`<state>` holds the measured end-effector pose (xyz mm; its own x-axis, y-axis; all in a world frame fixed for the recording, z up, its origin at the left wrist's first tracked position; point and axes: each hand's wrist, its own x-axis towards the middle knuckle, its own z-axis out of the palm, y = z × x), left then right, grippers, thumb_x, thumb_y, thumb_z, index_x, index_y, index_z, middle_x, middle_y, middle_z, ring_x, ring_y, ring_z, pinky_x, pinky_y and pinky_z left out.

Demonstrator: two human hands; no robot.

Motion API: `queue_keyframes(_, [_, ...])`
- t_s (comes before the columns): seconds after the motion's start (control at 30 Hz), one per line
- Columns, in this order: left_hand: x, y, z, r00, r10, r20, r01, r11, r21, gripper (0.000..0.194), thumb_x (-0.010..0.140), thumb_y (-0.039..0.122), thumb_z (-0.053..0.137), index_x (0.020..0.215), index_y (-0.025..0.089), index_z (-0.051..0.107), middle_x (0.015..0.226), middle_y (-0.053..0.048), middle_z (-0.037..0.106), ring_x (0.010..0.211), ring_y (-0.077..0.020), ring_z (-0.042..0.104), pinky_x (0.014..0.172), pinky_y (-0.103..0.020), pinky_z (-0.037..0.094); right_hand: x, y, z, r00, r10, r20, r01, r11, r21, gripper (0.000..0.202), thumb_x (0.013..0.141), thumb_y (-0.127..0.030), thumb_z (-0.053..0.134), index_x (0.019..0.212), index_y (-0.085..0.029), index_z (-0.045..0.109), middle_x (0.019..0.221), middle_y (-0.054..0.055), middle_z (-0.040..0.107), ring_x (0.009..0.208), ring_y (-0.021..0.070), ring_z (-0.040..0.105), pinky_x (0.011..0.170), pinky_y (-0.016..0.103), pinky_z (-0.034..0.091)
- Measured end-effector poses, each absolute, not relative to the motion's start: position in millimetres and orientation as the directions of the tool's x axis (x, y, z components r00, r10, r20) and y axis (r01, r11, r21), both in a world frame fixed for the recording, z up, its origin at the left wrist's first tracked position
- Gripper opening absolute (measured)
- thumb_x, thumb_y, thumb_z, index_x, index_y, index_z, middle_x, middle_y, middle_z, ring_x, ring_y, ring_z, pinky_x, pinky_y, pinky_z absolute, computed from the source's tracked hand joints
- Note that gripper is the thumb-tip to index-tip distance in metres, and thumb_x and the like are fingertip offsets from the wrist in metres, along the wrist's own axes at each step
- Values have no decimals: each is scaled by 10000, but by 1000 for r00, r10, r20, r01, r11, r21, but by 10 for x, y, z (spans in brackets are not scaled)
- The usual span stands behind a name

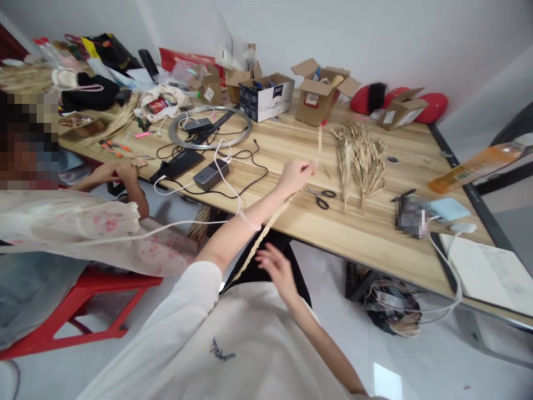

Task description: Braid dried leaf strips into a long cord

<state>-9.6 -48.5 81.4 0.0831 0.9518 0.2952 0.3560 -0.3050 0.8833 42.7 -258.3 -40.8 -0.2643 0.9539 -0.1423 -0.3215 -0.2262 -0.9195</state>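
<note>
My left hand (297, 173) reaches over the front part of the table, its fingers closed on a braided straw cord (266, 229). From that hand the braid slants down past the table edge to my lap. A pale strip with a red tip rises beyond the fingers, by the open cardboard box. My right hand (280, 271) is over my lap, just right of the braid, its fingers apart and slightly blurred. Whether its fingertips touch the braid is unclear. Black-handled scissors (322, 199) lie right of my left hand. Bundles of dry straw leaves (361, 158) lie farther right.
A co-worker's hands (125, 175) are at the left table edge, beside a red stool (91, 300). Wire coil (210, 128), power adapter (211, 175) and cables lie left. A white cable crosses near my left forearm. An orange bottle (478, 166) and notebook (491, 272) are right.
</note>
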Motion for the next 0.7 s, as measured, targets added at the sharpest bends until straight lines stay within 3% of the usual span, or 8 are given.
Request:
queue_keyframes(0.07, [-34,-189,906,40,934,355,423,-337,841,371,853,355,496,573,135,598,431,20,428,529,-117,486,570,-242,329,216,-2834,-484,-553,817,-164,-281,-368,-886,498,734,-475,666,1136,-196,570,978,88,681,864,184,644,736,322,512])
queue_keyframes(0.13, [12,75,925,-10,932,363,443,-322,837,375,853,355,501,557,142,590,454,7,444,589,-135,518,621,-256,351,108,-2952,-492,-665,727,-171,-252,-433,-865,436,778,-533,592,1034,-180,612,896,74,686,824,168,641,762,324,499])
queue_keyframes(0.23, [10,350,840,-112,944,311,456,-229,860,401,867,372,477,549,152,585,484,-11,473,637,-155,545,670,-277,370,100,-2979,-453,-627,749,-215,-252,-456,-853,432,797,-583,536,815,-159,622,718,41,659,669,125,602,698,281,474])
queue_keyframes(0.37, [-65,466,618,-163,944,288,486,-177,856,394,860,365,474,545,153,576,538,-37,531,679,-167,564,710,-287,385,144,-3008,-456,-522,805,-280,-314,-487,-815,464,761,-640,540,692,-181,530,528,-21,554,482,87,482,510,228,376])
queue_keyframes(0.5, [-87,422,423,-142,963,228,479,-135,867,340,846,299,470,571,142,594,569,-50,561,696,-174,575,712,-290,399,137,-3079,-491,-522,803,-289,-297,-488,-821,495,735,-670,545,649,-185,489,494,-34,513,432,71,414,459,222,318])
queue_keyframes(0.7, [-89,402,340,-102,965,243,510,-159,846,356,845,296,467,548,139,584,528,-29,507,645,-159,529,685,-285,389,136,-3096,-491,-495,801,-336,-231,-495,-838,546,717,-717,512,613,-182,494,474,-32,483,451,86,459,464,230,342])
